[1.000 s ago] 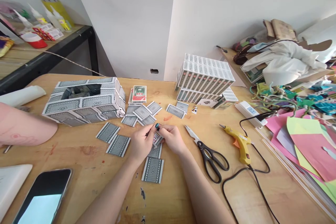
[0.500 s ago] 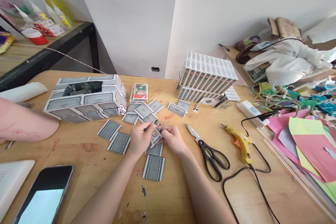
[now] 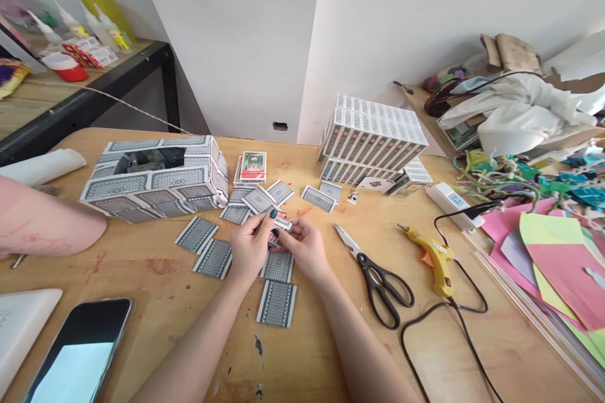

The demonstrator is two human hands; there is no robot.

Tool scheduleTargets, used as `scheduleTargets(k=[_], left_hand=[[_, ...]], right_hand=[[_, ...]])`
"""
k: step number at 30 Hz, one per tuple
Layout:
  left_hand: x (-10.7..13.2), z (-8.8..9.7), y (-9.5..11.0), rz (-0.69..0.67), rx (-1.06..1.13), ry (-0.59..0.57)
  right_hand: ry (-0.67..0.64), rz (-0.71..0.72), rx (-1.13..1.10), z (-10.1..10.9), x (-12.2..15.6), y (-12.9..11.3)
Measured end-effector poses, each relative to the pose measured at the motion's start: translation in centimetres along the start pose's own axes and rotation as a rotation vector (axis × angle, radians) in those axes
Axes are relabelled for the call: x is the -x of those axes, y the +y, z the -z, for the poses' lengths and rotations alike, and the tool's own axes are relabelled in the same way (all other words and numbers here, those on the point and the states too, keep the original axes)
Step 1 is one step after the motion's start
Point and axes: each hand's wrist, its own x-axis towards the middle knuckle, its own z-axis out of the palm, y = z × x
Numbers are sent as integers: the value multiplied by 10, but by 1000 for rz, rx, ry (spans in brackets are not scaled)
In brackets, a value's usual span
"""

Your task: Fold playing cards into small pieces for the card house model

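My left hand [image 3: 249, 249] and my right hand [image 3: 305, 248] meet at the middle of the wooden table [image 3: 155, 277], both pinched on a small stack of playing cards [image 3: 280, 227] held between their fingertips. Just below the hands two face-down grey-backed cards [image 3: 276, 283] lie on the table. More face-down cards [image 3: 258, 200] are scattered beyond the hands, and two lie to the left [image 3: 204, 245]. A box covered in card backs [image 3: 154, 177] stands at the left rear, with a boxed deck [image 3: 252, 167] beside it.
Black-handled scissors [image 3: 378, 277] and a yellow glue gun [image 3: 432, 258] with its black cord lie to the right. Stacked card boxes [image 3: 373, 138] stand at the back. Coloured paper [image 3: 553, 252] fills the right edge. A phone [image 3: 78, 352] lies front left, another person's arm [image 3: 45, 227] at the left.
My hands have lifted the small stack of cards slightly away from me and turned it, uncovering the card that lay beneath them. The view shifted a little.
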Motion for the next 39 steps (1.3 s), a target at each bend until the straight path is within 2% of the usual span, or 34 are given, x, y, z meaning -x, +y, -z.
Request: scheduleTargets(k=[3,7,11,15,20,23,32,34,39], left_hand=[[2,0,-3,-38,-31,11],[3,0,-6,-76,-71,28],[-2,1,-4,-3,18,60],[-4,2,-4,3,36,34],[1,2,-7,-178,-158,32],[3,2,-7,-239,-219,66],[2,2,-4,-174,-182,93],[1,2,-4,-139,-158,101],[-4,3,-7,1,-18,98]], right_hand=[[107,90,105,5,-4,4],[44,204,220,9,-2,2],[22,252,302,7,1,-2],[19,251,284,5,1,-4],[128,250,340,9,2,-5],[125,239,372,9,3,-6],[167,185,361,5,3,-5],[137,185,325,6,4,-8],[-154,106,65,10,7,-18]])
